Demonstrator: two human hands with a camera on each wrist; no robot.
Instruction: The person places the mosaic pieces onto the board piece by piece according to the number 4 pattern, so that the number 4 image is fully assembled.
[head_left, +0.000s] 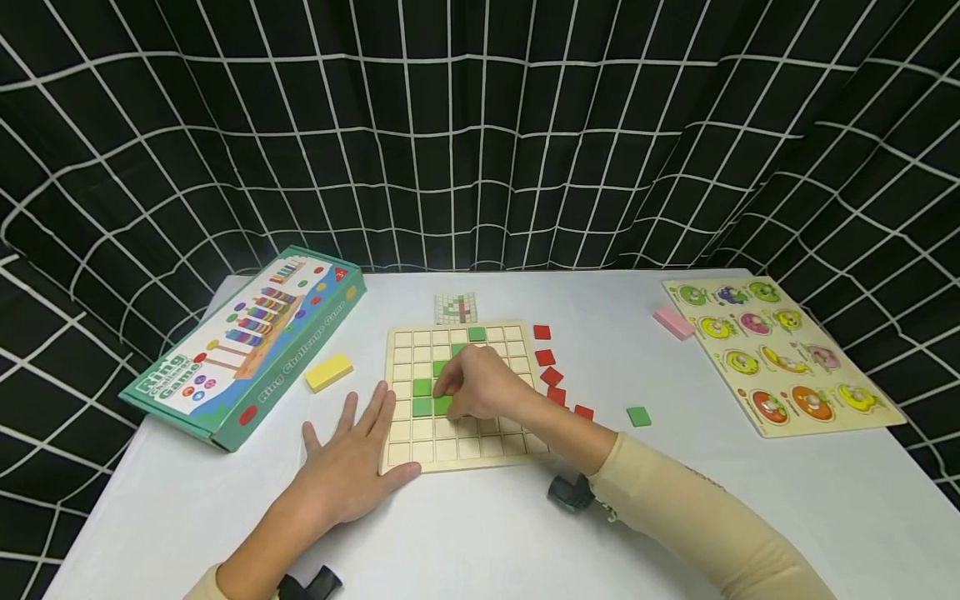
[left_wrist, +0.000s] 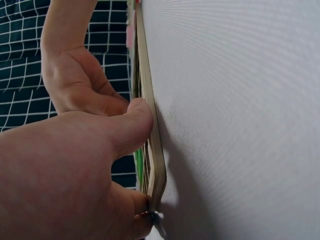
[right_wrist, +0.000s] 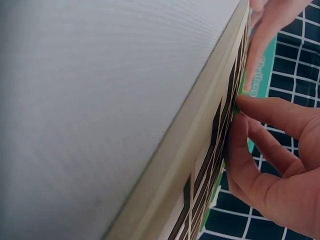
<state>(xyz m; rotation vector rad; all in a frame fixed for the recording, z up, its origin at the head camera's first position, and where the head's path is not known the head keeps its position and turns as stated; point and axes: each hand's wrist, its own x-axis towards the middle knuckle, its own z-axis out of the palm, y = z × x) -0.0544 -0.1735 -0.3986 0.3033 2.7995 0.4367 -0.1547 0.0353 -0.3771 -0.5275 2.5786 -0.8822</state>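
A wooden grid board (head_left: 468,450) lies flat on the white table, with several green square tiles (head_left: 422,387) set in its cells. Over the middle of the board, my right hand (head_left: 480,383) bends down and pinches a green tile (head_left: 442,406) between thumb and fingers, right at the grid; the hand hides part of the tile. My left hand (head_left: 341,471) lies with fingers spread at the board's left front corner. In the left wrist view its thumb (left_wrist: 137,117) touches the board's edge (left_wrist: 150,95).
Red tiles (head_left: 544,357) line the board's right side, with a loose green tile (head_left: 639,416) farther right. A small pattern card (head_left: 455,307) lies behind. A game box (head_left: 247,342) and yellow block (head_left: 328,372) sit left; a pink block (head_left: 673,322) and fruit puzzle board (head_left: 780,358) lie right.
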